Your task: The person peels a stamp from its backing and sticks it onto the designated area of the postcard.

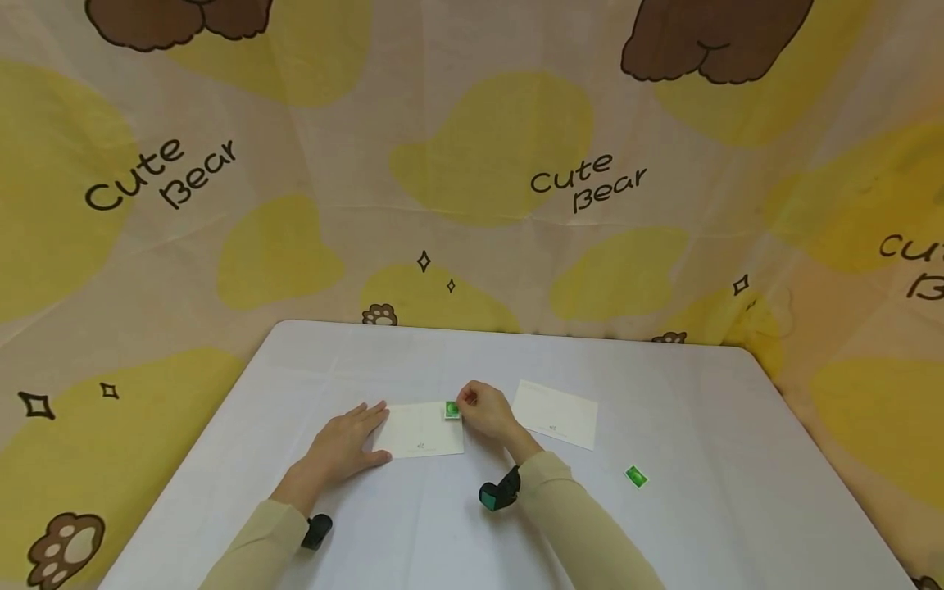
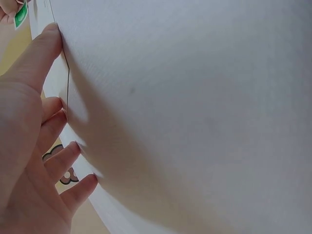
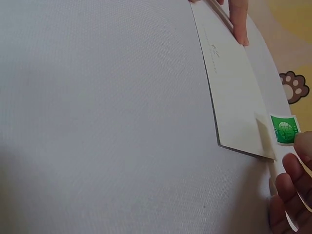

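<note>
Beige sleeves [image 1: 597, 520] showing nearest; left hand [image 1: 341, 445] resting spread on white card [image 1: 420, 433]; right hand [image 1: 487, 411] pinching green stamp [image 3: 284, 129] above card.

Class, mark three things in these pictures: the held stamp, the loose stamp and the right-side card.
Held stamp [image 3: 284, 129], right wrist view: middle of its green face.
Loose stamp [image 1: 637, 476], head view: middle of its green face.
Right-side card [image 1: 556, 412], head view: blank middle.

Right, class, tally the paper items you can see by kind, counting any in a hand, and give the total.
White cards: 2, one at the left hand, one farther right
Green stamps: 2, one held by the right hand, one lying on the table
Total: 4
</note>
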The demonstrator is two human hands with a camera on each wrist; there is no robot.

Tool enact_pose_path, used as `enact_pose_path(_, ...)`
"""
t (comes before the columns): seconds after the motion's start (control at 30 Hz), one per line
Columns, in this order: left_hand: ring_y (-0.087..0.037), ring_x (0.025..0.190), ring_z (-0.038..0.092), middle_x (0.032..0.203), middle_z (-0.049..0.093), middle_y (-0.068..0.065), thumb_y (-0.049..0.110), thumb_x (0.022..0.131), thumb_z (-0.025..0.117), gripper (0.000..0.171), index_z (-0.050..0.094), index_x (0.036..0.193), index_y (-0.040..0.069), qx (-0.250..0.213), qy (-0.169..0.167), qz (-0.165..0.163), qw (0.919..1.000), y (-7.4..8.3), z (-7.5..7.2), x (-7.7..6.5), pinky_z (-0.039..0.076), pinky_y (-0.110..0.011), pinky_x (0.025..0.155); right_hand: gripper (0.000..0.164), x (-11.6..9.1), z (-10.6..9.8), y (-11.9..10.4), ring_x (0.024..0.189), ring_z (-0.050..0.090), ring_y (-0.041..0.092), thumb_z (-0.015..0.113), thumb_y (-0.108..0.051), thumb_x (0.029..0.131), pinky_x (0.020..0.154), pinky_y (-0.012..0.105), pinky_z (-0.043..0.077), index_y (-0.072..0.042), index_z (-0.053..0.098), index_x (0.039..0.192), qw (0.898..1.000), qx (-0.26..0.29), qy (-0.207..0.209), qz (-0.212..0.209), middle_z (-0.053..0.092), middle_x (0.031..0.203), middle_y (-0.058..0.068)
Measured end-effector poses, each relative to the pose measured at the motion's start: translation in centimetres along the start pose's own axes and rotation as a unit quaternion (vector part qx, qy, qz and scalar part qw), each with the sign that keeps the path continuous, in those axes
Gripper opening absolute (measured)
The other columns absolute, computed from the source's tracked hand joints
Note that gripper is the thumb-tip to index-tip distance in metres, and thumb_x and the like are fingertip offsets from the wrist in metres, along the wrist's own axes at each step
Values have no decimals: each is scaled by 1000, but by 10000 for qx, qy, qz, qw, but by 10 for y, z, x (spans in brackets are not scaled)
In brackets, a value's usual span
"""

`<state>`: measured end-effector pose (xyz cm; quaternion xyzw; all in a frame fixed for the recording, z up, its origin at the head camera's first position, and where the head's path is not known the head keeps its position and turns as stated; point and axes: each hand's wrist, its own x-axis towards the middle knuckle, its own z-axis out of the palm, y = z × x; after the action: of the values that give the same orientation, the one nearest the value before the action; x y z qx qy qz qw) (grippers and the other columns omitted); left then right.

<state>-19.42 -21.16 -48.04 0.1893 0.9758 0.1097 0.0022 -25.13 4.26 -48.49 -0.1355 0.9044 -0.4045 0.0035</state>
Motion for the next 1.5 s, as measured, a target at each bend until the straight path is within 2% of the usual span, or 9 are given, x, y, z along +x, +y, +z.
enact_pose_path(0.3, -35, 130, 37, 143, 40, -9, 42, 75, 72, 75, 47, 133, 2, -31, -50, -48, 10000, 1, 1, 1, 35, -53, 100, 3, 4, 2, 3, 69, 47, 12, 60, -8, 83, 62, 22, 39, -6, 61, 82, 9995, -315, -38, -3, 54, 74, 2)
enact_pose_path(0.57, -35, 130, 36, 143, 40, -9, 42, 75, 72, 75, 46, 134, 2, -46, -86, -73, 9999, 2, -1, 1, 34, -53, 101, 5, 6, 4, 2, 69, 46, 12, 62, -13, 83, 63, 23, 38, -9, 59, 82, 9989, -331, -112, 309, 53, 74, 0)
enact_pose_path(1.17, -36, 131, 36, 143, 40, -10, 42, 75, 72, 75, 46, 133, 1, -45, -93, -83, 9999, 3, -3, 1, 34, -53, 100, 8, 8, 14, 0, 66, 47, 11, 65, -16, 81, 59, 23, 37, -11, 61, 78, 9956, -654, 252, 629, 53, 73, -1)
enact_pose_path(1.5, -35, 131, 36, 143, 40, -10, 42, 75, 72, 75, 47, 133, 2, -28, -86, -113, 9999, 2, -2, 1, 34, -53, 100, 8, 7, 16, -3, 66, 46, 12, 65, -15, 81, 58, 24, 36, -11, 60, 77, 9944, -763, 331, 659, 51, 72, -1)
